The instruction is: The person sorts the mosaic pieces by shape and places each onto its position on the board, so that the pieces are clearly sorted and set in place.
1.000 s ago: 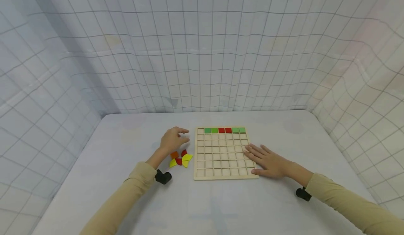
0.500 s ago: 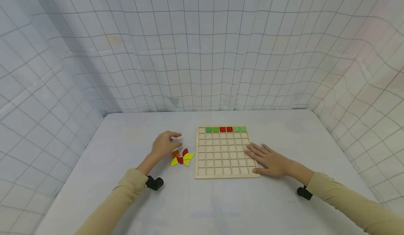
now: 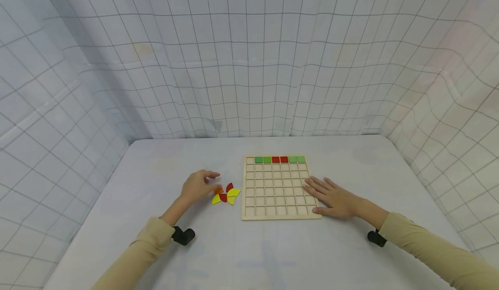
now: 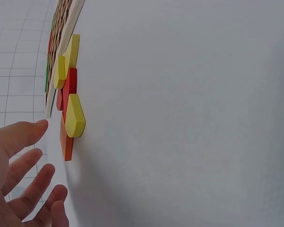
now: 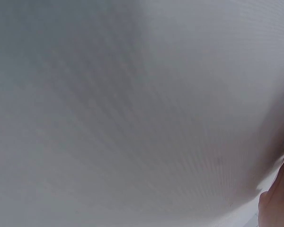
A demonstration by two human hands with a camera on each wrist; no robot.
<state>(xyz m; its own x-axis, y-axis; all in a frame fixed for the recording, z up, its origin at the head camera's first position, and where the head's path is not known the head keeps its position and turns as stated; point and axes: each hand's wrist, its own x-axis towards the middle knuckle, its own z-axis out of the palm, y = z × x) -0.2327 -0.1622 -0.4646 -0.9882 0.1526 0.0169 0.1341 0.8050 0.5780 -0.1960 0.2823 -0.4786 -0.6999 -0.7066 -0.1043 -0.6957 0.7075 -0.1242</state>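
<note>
In the head view my left hand [image 3: 196, 187] is over the table at the left, thumb and fingers parted and nothing held. Its thumb overlaps an orange square tile [image 3: 220, 191]. The left wrist view has the same orange tile [image 4: 66, 142] just beyond the thumb [image 4: 21, 136], with a gap between them. Beside it lie yellow fan-shaped tiles [image 3: 233, 192] and red ones [image 3: 229, 187], bunched together. My right hand [image 3: 337, 200] rests flat, fingers spread, on the right edge of a wooden grid board [image 3: 280, 217]. Only a bit of that hand [image 5: 277, 203] appears in the right wrist view.
Green tiles [image 3: 259, 159] and red square tiles [image 3: 275, 159] fill most of the board's far row; its far-left cell [image 3: 250, 160] is bare wood. A white cloth covers the table [image 3: 265, 255]. Gridded white curtains [image 3: 265, 65] hang behind and at both sides.
My left hand has moved away from the board, left and nearer to me, down to the loose tiles beside the orange one. The right hand has stayed on the board's edge.
</note>
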